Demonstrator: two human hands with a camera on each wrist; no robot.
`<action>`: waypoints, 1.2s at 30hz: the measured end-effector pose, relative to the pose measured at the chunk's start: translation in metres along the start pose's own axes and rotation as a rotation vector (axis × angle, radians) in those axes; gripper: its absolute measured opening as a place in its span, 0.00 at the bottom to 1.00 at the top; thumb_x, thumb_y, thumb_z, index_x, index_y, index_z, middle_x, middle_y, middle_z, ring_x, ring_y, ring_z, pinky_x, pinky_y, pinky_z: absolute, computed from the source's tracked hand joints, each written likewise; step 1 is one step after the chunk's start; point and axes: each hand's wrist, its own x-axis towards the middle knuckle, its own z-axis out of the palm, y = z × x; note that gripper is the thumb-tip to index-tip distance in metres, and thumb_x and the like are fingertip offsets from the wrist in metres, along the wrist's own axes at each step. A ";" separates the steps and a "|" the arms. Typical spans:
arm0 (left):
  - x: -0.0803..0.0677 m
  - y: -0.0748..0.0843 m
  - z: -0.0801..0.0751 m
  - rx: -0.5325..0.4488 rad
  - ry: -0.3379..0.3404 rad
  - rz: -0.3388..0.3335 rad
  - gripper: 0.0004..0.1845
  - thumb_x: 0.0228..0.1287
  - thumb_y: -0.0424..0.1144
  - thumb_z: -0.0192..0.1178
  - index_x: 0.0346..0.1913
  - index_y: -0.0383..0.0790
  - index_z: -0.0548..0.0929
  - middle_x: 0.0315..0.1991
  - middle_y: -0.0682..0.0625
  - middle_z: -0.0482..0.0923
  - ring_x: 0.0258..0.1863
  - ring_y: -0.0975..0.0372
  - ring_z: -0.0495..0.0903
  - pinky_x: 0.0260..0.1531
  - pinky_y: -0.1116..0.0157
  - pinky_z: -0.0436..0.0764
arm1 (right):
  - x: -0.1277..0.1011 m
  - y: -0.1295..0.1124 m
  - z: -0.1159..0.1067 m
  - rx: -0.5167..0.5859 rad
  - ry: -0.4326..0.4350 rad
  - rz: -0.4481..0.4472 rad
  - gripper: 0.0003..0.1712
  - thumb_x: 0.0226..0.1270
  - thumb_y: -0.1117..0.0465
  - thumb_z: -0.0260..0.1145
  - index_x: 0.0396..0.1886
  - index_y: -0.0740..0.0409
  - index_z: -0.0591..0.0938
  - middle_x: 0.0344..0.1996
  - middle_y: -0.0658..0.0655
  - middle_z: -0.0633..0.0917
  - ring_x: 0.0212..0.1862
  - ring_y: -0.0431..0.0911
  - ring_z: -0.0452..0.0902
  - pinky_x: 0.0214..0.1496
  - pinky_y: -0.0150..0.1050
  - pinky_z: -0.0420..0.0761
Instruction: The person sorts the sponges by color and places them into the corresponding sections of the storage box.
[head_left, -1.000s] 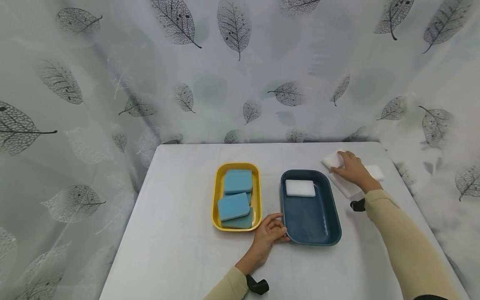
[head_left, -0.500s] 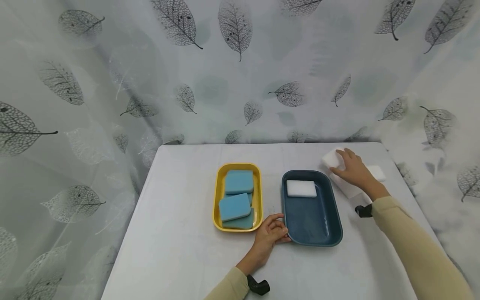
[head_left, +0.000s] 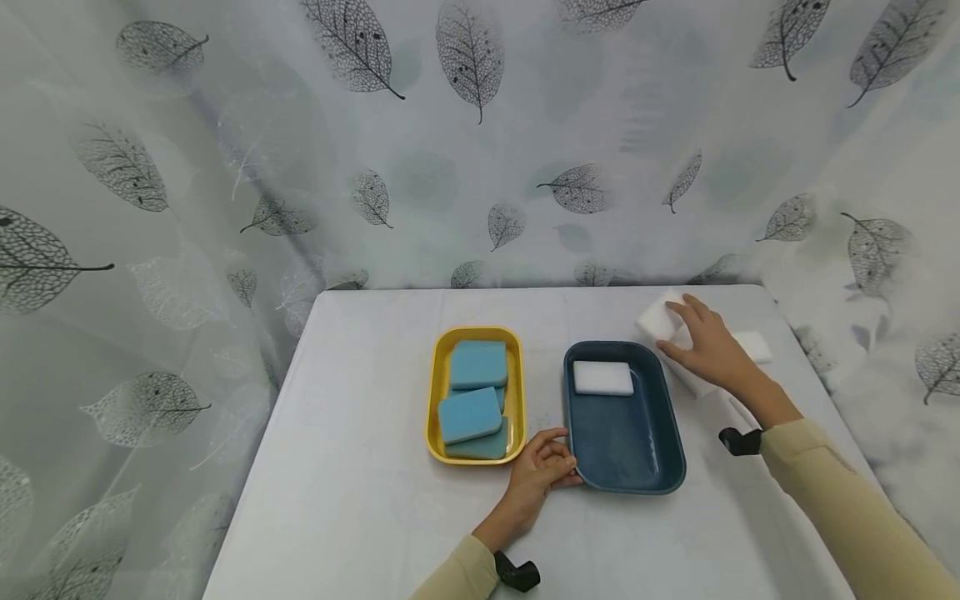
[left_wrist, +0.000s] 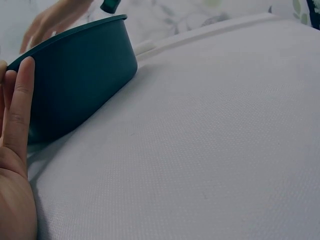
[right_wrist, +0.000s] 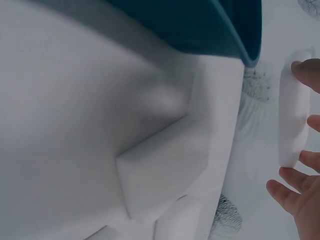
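Note:
My right hand (head_left: 708, 348) pinches a white sponge (head_left: 657, 319) by its edge, thumb on one side and fingertips on the other. In the right wrist view that sponge (right_wrist: 290, 120) is lifted above the table. Beneath the hand lie more white sponges (right_wrist: 162, 172), partly hidden by it in the head view. My left hand (head_left: 534, 475) rests against the near left corner of the dark blue tray (head_left: 626, 442). In the left wrist view a straight finger (left_wrist: 19, 107) lies along the tray's outer wall. One white sponge (head_left: 602, 377) lies flat inside the tray, toward its far end.
A yellow tray (head_left: 432, 392) left of the blue one holds several blue sponges (head_left: 468, 414), stacked unevenly. Both trays stand on a table with a white cover (head_left: 352, 467). A curtain with a leaf pattern (head_left: 420, 175) hangs behind the table and at both sides.
The right hand has raised the white sponge off the others and shifted it slightly left, toward the blue tray. The left hand stays at the tray's corner.

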 end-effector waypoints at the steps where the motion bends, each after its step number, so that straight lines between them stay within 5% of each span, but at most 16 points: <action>1: 0.000 0.000 0.000 -0.001 0.000 0.001 0.27 0.66 0.29 0.61 0.67 0.38 0.69 0.40 0.55 0.77 0.36 0.67 0.81 0.42 0.62 0.88 | -0.003 -0.002 -0.001 -0.001 0.008 -0.006 0.45 0.67 0.48 0.66 0.74 0.66 0.59 0.75 0.75 0.53 0.70 0.76 0.53 0.64 0.76 0.62; 20: -0.001 0.001 0.002 -0.007 -0.006 0.010 0.28 0.66 0.30 0.62 0.68 0.36 0.68 0.40 0.54 0.77 0.35 0.67 0.81 0.42 0.62 0.88 | -0.056 -0.053 0.010 -0.015 0.069 -0.102 0.42 0.63 0.47 0.70 0.72 0.55 0.66 0.75 0.67 0.59 0.70 0.70 0.60 0.61 0.72 0.69; 29: 0.000 0.001 0.001 -0.007 -0.005 0.010 0.29 0.65 0.31 0.63 0.68 0.36 0.67 0.40 0.54 0.77 0.35 0.67 0.81 0.42 0.63 0.88 | -0.068 -0.059 0.025 -0.038 0.081 -0.298 0.44 0.59 0.50 0.74 0.72 0.54 0.66 0.74 0.66 0.61 0.69 0.67 0.61 0.60 0.67 0.72; 36: 0.000 0.001 0.001 -0.006 -0.006 0.012 0.29 0.65 0.31 0.63 0.68 0.35 0.67 0.41 0.53 0.77 0.36 0.67 0.81 0.42 0.63 0.88 | -0.076 -0.063 0.039 -0.018 -0.009 -0.365 0.43 0.60 0.49 0.73 0.73 0.49 0.67 0.76 0.62 0.59 0.74 0.63 0.58 0.67 0.64 0.70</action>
